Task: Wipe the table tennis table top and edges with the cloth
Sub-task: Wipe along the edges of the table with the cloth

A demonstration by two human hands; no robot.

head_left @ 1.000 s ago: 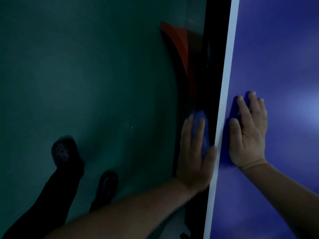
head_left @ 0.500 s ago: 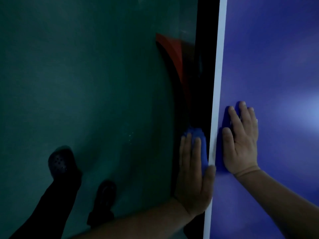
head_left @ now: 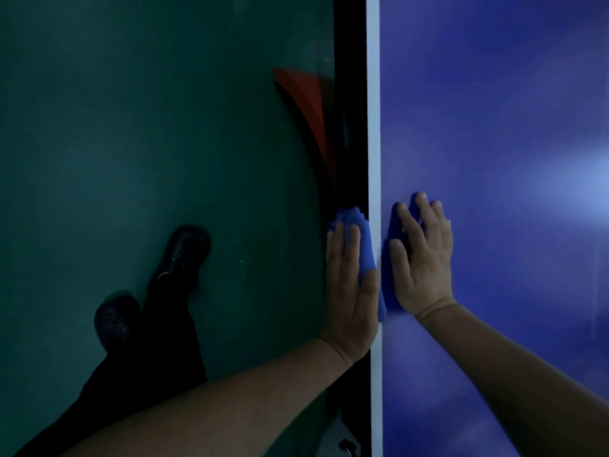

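The blue table tennis table top (head_left: 510,110) fills the right half of the view, with a white line (head_left: 373,127) along its left edge. A blue cloth (head_left: 364,245) is folded over that edge. My left hand (head_left: 351,291) presses the cloth flat against the table's side face, fingers straight and pointing away from me. My right hand (head_left: 421,255) lies flat on the table top just right of the white line, fingers straight, with a part of the cloth under it.
Left of the table is a dark green floor (head_left: 131,127). My legs in dark trousers and two dark shoes (head_left: 184,249) stand there. A red and black curved table frame part (head_left: 306,103) shows under the edge.
Both hands have slid along the table's left edge with the cloth. My feet have stepped, one shoe now further forward.
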